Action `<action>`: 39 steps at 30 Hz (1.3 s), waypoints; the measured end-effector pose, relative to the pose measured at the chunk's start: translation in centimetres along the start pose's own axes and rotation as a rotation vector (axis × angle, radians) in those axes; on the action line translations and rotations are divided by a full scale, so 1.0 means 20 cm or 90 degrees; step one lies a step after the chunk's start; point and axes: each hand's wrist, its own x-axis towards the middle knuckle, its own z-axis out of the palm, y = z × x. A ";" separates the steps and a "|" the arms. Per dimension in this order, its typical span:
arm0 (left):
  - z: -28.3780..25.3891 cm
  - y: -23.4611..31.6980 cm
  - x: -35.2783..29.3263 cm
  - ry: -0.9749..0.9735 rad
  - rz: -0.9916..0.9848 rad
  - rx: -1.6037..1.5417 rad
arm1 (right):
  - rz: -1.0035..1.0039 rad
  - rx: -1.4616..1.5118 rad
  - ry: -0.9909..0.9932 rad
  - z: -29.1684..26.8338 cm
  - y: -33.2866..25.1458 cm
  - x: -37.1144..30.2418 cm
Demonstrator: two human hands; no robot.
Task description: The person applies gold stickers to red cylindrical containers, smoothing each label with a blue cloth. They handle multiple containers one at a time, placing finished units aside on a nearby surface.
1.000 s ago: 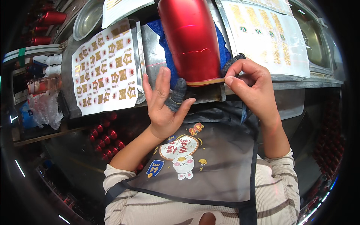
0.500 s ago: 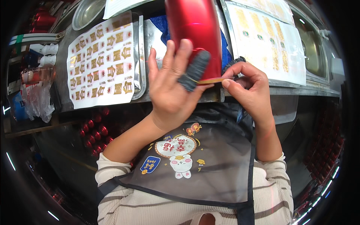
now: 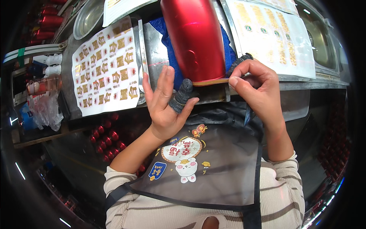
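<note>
Red metallic bottle (image 3: pixel 196 42): on blue cloth (image 3: pixel 231 51), gold-coloured band (image 3: pixel 209 82) towards me. My left hand (image 3: pixel 166 105): fingers wide, beside it. My right hand (image 3: pixel 259 86): narrowed at band's end; grip, cannot tell. Risk: rolling, if pushed unevenly.

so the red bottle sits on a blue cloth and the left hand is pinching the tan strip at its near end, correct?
Wrong hand: the head view shows the right hand pinching the tan strip; the left hand is open. The red bottle does sit on a blue cloth.
</note>
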 end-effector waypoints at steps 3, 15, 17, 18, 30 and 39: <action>-0.01 0.02 0.04 0.003 0.038 0.043 | 0.011 0.006 -0.003 0.00 0.01 0.01; 0.08 0.10 0.30 0.103 0.158 0.118 | 0.039 -0.001 -0.013 0.00 0.03 0.04; 0.07 0.08 0.29 0.091 0.083 0.063 | 0.039 -0.003 -0.005 0.00 0.03 0.05; 0.07 0.05 0.25 0.095 0.057 0.023 | 0.041 -0.001 0.000 0.01 0.03 0.04; 0.00 -0.03 -0.02 -0.011 -0.030 -0.052 | -0.181 -0.288 0.143 0.22 0.06 -0.03; -0.03 -0.03 0.04 -0.030 0.038 0.011 | -0.147 -0.163 0.144 0.21 0.08 -0.01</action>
